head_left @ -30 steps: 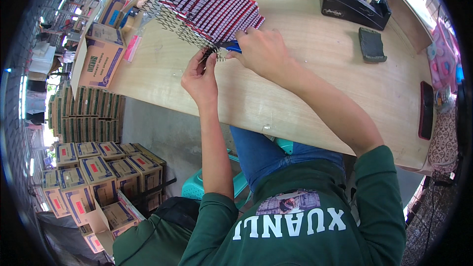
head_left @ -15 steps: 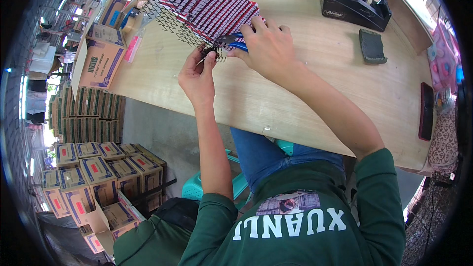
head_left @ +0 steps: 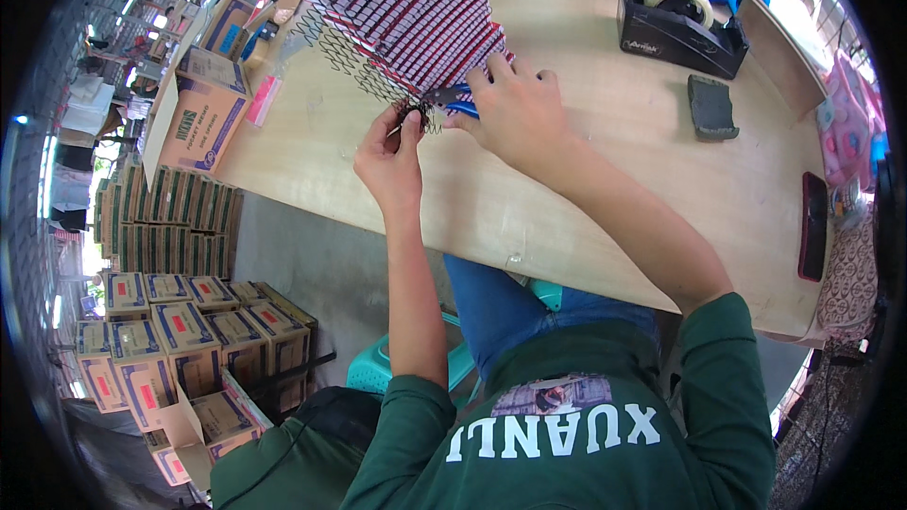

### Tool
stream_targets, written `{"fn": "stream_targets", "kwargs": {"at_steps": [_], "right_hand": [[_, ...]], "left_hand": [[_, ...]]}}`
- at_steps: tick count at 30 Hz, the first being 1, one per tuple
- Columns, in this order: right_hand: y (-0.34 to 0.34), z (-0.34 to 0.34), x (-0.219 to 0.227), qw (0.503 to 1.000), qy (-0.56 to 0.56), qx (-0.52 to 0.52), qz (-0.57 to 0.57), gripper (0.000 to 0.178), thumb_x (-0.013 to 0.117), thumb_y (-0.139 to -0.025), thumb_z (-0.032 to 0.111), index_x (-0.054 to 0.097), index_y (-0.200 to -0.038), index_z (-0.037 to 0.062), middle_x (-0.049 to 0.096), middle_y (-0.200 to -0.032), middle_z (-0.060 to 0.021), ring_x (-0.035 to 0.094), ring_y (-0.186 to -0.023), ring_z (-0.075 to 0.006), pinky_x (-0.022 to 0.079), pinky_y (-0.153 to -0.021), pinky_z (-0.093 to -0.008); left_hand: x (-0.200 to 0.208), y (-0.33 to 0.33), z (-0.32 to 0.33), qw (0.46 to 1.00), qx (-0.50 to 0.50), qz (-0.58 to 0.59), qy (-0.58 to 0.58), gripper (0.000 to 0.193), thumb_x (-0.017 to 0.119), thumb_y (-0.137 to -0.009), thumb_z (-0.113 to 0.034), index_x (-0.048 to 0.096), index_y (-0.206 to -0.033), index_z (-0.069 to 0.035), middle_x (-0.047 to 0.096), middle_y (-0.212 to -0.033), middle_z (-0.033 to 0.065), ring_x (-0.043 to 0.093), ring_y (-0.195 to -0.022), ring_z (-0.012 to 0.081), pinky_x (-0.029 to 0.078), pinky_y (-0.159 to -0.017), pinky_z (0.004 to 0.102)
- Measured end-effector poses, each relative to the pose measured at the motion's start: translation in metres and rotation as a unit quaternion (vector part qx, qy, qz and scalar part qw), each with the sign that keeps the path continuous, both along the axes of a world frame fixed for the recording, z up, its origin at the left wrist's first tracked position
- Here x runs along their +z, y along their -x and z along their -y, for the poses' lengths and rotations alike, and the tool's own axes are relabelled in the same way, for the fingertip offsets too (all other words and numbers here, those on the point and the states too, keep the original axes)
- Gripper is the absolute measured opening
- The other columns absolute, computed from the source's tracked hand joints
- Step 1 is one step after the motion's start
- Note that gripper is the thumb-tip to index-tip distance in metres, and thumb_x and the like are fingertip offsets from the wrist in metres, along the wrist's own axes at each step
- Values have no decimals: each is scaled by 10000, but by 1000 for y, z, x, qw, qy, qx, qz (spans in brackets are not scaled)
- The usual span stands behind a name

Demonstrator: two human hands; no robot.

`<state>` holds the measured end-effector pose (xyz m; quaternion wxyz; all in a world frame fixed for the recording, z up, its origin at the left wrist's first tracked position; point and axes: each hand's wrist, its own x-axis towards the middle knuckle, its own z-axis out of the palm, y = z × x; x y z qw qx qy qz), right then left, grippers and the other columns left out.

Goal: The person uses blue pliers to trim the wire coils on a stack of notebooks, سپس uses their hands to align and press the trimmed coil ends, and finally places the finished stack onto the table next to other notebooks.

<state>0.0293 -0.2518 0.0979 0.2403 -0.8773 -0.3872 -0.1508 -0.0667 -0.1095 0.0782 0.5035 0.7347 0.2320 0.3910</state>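
Note:
A stack of spiral notebooks (head_left: 406, 14) with red covers lies at the far middle of the table, bound edges towards me. Loose ends of black wire coils (head_left: 350, 61) stick out along its left side. My left hand (head_left: 390, 165) pinches a dark bunch of wire ends at the near corner of the stack. In my right hand (head_left: 524, 113) are blue-handled pliers (head_left: 460, 108), their dark jaws beside my left fingertips at the coil ends. Whether the jaws grip a wire is too small to make out.
At the far right of the table (head_left: 605, 198) stand a black tape dispenser (head_left: 652, 36) and a dark grey block (head_left: 710, 109). A phone (head_left: 812, 227) lies by the right edge. An open carton (head_left: 203, 118) sits at the left; stacked cartons (head_left: 184, 326) and a teal stool (head_left: 373, 368) are below.
The whole view has shifted slightly, so the table and stack sit lower in the picture. Both hands and the pliers remain at the same corner of the stack.

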Motion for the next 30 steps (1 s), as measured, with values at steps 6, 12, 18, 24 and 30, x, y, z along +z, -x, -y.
{"fn": "stream_targets", "kwargs": {"at_steps": [6,12,18,24,30], "right_hand": [[-14,-1,6,989,32,55,-131,560,720,-794,538,644,-1068,56,644,-1048,-118,671,-892,-309,518,-739,-464],[-5,8,7,999,-50,-1,-4,526,705,-813,534,662,-1027,55,637,-1046,-103,621,-1019,-292,493,-763,-479],[-13,1,6,998,2,25,-49,570,708,-806,546,639,-1106,66,643,-1100,-121,674,-912,-289,515,-762,-469],[-10,6,11,999,-30,14,-42,553,725,-796,529,647,-1068,53,646,-1085,-121,669,-917,-292,519,-740,-462],[-12,-1,10,1000,-16,21,10,560,721,-801,526,640,-1092,55,653,-1077,-133,683,-872,-294,530,-694,-444]], "left_hand": [[4,-3,4,999,-11,13,32,249,690,-912,-33,660,-1115,109,700,-920,109,666,-783,122,580,-729,258],[8,1,1,997,-34,16,61,274,676,-925,-35,631,-1149,115,692,-977,118,674,-820,133,595,-749,266],[15,-4,5,998,-39,9,55,260,675,-925,-32,638,-1144,103,695,-979,112,676,-812,129,591,-736,257],[13,-1,-2,998,-22,3,57,251,684,-921,-41,651,-1126,99,697,-956,105,675,-797,126,589,-723,253],[17,-4,-1,997,-31,38,59,250,689,-920,-44,652,-1116,108,695,-926,99,677,-783,129,595,-716,260]]}}
